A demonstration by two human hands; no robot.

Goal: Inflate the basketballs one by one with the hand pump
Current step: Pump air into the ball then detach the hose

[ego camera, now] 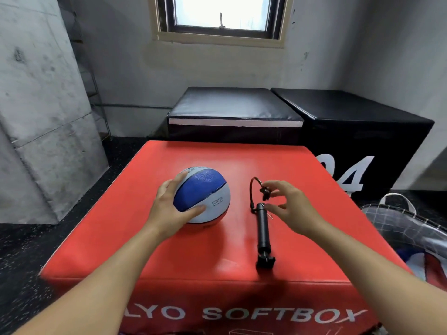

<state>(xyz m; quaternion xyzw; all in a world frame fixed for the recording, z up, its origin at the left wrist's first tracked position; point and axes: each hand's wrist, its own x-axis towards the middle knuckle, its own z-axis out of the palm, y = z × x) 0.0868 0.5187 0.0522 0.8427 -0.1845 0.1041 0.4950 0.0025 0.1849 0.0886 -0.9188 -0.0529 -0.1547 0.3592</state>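
Note:
A blue, white and red basketball (pixel 203 194) sits on the red soft box (pixel 217 257), left of centre. My left hand (pixel 169 209) grips its left side, thumb across the front. A black hand pump (pixel 263 234) lies on the box to the ball's right, its T-handle toward me. Its short black hose (pixel 252 189) loops up from the far end. My right hand (pixel 290 206) pinches the nozzle end of the hose (pixel 264 191) between fingertips, just above the pump's far end.
Two black padded boxes (pixel 314 112) stand behind the red box, one marked with white numbers. A mesh bag (pixel 411 233) with more balls lies on the floor at the right. A concrete pillar (pixel 43 117) rises at the left. Dark speckled floor surrounds the box.

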